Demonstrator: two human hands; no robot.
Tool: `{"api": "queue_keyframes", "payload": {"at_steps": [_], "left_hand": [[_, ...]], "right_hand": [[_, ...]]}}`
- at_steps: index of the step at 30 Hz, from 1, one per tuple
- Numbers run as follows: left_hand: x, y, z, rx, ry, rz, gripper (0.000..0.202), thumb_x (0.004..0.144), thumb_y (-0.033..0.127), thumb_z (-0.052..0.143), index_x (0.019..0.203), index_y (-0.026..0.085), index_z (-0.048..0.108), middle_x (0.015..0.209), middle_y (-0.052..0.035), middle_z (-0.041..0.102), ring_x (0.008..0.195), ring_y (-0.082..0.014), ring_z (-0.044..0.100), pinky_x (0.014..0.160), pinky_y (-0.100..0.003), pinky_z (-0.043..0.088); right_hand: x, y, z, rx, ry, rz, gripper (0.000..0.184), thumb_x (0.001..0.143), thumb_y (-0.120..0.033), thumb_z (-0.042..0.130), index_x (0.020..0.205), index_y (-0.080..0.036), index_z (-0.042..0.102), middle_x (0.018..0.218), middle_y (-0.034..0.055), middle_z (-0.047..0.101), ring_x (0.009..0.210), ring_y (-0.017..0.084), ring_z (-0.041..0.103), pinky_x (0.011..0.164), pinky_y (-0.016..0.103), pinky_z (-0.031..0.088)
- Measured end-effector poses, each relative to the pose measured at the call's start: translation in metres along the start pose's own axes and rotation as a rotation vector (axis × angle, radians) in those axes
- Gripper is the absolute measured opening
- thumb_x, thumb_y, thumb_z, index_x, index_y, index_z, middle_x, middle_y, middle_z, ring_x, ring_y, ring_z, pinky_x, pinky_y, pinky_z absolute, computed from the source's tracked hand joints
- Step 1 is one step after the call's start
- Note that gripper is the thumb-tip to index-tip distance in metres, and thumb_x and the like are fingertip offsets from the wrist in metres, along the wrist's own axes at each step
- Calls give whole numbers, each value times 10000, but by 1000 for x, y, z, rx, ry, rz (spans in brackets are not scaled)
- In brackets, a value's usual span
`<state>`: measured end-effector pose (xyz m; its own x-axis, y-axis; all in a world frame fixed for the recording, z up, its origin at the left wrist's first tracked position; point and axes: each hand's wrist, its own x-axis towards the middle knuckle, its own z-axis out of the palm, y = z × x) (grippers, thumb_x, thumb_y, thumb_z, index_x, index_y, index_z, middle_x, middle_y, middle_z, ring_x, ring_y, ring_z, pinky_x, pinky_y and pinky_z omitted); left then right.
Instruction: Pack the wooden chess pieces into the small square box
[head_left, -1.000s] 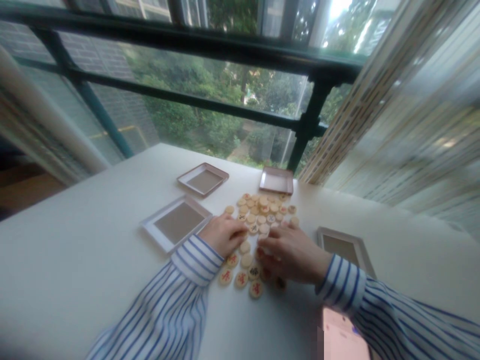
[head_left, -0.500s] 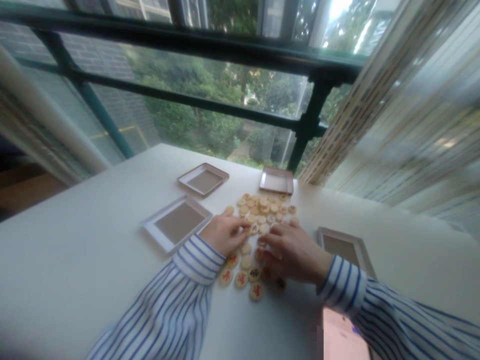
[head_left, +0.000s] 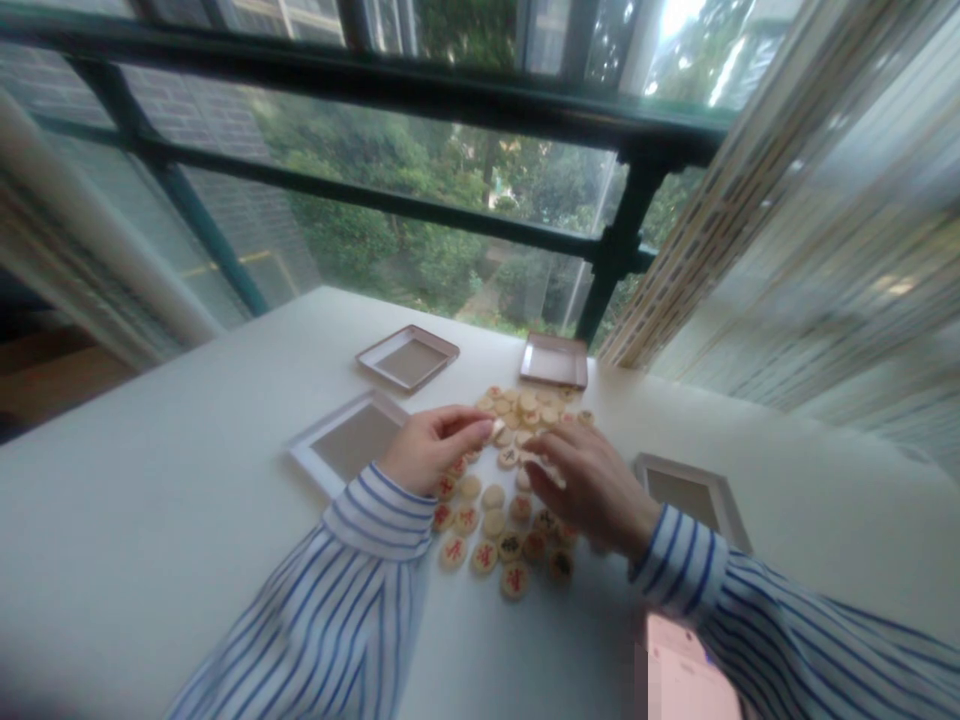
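Note:
Many round wooden Chinese chess pieces lie spread on the white table, some blank side up, others with red or black characters. My left hand is over the left of the spread, thumb and forefinger pinched on a pale chess piece held on edge. Over the right side is my right hand, its fingers bent and thumb apart from them, low above the pieces. It covers some of them, and no piece shows in its grasp. Farther back, more pieces sit heaped.
A shallow tray lies beside my left hand, with a brown-rimmed tray behind it. Another box tray stands behind the heap. A grey-rimmed tray is right of my right hand. Near the front lies a pink-screened phone.
My left hand has moved up and left and now pinches a piece. The right hand has shifted slightly up, uncovering several pieces near the front.

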<state>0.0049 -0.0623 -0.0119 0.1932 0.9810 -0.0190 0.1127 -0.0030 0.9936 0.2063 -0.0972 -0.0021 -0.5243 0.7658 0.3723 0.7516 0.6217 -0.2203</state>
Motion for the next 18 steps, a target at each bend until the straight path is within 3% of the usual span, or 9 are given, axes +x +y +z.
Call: {"api": "queue_keyframes", "payload": {"at_steps": [7, 14, 18], "left_hand": [[-1, 0, 1, 21, -17, -10, 381, 656, 430, 656, 873, 116, 668, 594, -8, 621, 511, -102, 519, 483, -215, 395], [0, -3, 0, 48, -73, -17, 386, 692, 436, 624, 906, 117, 661, 579, 3, 594, 483, -93, 496, 466, -211, 369], [2, -4, -1, 77, -52, 35, 361, 706, 433, 609, 866, 116, 671, 619, -16, 625, 556, -116, 538, 526, -225, 420]], "right_hand": [[14, -9, 6, 91, 117, -14, 199, 822, -259, 541, 1004, -178, 549, 908, 68, 609, 833, 186, 538, 745, 308, 402], [23, -16, 11, 115, 138, 5, 180, 838, -258, 523, 992, -173, 563, 916, 72, 612, 867, 186, 541, 763, 308, 409], [25, -14, 15, 99, 122, 5, 199, 833, -242, 509, 1006, -168, 572, 920, 79, 609, 869, 182, 539, 758, 297, 402]]}}
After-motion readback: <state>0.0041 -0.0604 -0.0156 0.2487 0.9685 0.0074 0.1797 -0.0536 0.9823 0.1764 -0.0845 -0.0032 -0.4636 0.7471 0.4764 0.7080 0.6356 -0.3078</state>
